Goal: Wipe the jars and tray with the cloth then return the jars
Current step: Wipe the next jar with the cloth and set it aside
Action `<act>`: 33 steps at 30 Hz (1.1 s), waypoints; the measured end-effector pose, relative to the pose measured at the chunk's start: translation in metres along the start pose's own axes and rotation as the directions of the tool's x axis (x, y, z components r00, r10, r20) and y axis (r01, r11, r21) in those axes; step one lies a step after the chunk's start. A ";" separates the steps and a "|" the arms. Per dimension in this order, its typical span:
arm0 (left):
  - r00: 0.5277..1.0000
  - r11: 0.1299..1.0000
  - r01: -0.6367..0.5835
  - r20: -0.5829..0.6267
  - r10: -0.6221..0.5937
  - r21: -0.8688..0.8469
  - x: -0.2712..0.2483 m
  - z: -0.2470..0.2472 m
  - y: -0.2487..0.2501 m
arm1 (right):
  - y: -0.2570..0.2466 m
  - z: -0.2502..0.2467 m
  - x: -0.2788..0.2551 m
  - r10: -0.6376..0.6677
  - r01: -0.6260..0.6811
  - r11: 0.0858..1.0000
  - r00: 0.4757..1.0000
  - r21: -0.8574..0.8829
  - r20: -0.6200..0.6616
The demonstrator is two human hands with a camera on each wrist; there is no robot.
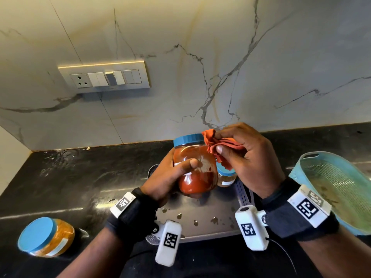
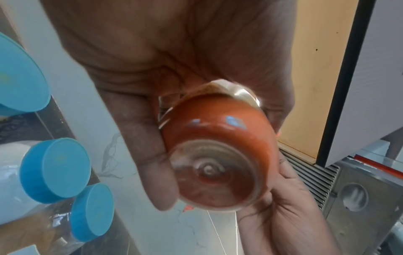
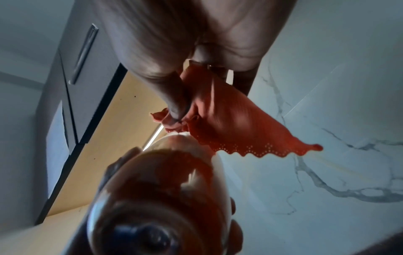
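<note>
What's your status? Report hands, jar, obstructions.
Left hand grips red jar above tray. Right hand presses cloth to it. Nothing obstructing.

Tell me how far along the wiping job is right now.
Done, possibly: the yellow-filled jar stands off the tray on the counter, though whether it was wiped can't be told. In hand: the left hand grips the red-filled jar while the right hand holds the orange cloth against it. Left: the small jar sits on the tray, which shows brown spots, and no jar has been returned.

Red-filled jar [image 1: 195, 169] tilted, orange cloth [image 1: 222, 147] touching.
</note>
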State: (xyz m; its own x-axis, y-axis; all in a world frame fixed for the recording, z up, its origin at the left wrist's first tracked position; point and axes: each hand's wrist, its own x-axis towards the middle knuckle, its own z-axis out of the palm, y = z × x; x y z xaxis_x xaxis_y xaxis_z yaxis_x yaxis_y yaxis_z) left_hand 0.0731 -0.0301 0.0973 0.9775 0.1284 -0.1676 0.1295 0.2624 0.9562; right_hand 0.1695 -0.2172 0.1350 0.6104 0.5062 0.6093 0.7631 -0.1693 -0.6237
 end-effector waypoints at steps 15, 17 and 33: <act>0.996 0.984 -0.022 0.086 0.037 -0.178 -0.007 -0.005 0.009 | 0.001 0.008 0.003 -0.009 0.008 0.998 1.000 0.061 0.013; 0.995 0.983 -0.058 0.071 0.072 -0.177 -0.004 -0.001 0.008 | -0.004 0.008 0.003 -0.065 0.063 0.997 0.998 0.049 0.024; 0.988 0.992 -0.092 -0.135 0.080 -0.091 0.000 -0.001 0.009 | -0.015 0.019 0.002 -0.207 0.221 0.961 0.974 -0.165 0.097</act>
State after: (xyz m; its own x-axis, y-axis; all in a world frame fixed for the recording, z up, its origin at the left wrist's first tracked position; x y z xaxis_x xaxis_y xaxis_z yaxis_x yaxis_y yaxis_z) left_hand 0.0745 -0.0265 0.1056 0.9532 0.2767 -0.1218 0.0230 0.3353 0.9418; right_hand 0.1552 -0.1974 0.1369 0.4157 0.6095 0.6750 0.9034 -0.1909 -0.3840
